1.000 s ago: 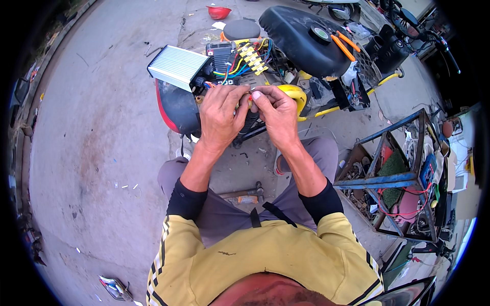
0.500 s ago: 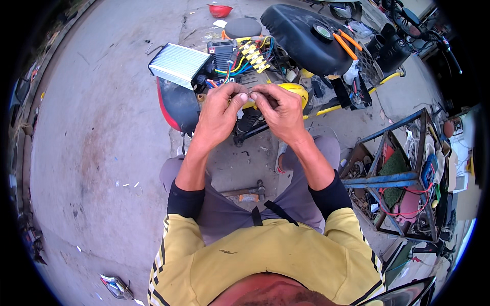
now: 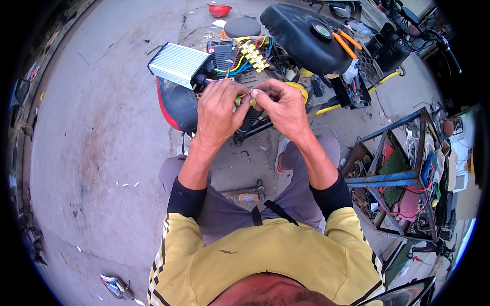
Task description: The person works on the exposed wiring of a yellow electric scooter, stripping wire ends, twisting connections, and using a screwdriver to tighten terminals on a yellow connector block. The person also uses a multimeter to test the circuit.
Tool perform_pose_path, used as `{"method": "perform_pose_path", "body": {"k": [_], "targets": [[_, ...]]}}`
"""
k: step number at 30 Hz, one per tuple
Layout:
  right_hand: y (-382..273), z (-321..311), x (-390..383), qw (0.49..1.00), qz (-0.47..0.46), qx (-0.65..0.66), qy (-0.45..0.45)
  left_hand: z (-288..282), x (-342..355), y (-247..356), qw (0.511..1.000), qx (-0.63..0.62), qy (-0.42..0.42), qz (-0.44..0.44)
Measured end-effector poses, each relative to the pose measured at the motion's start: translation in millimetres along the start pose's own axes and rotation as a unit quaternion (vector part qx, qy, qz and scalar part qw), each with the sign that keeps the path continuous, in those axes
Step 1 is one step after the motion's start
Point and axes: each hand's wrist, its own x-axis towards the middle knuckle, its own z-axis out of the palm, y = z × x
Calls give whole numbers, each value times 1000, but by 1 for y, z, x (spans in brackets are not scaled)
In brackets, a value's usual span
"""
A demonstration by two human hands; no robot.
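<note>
The left hand [image 3: 219,109] and right hand [image 3: 282,104] are pinching thin coloured wire ends [image 3: 242,95] together, just before the ribbed silver metal controller box [image 3: 178,65]; keeping both pinches close should be helping the joint.

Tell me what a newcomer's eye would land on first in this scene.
First, the two bare hands, left hand and right hand, meet at the centre, pinching thin coloured wires between their fingertips. Just above them sit a ribbed silver metal box and a tangle of bright wiring with yellow connectors. To the upper right lies a glossy black scooter body panel with orange-handled pliers on top.
</note>
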Motion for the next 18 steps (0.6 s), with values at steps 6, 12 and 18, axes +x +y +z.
{"method": "perform_pose_path", "body": {"k": [6, 12, 18], "targets": [[0, -2, -1, 1000, -1, 8, -15, -1, 1, 1, 1000, -7, 9, 10], [9, -6, -3, 999, -27, 0, -29, -7, 2, 5, 998, -51, -16, -27], [10, -5, -4, 999, -40, -13, -27, -10, 3, 6, 993, -92, -29, -68]]}}
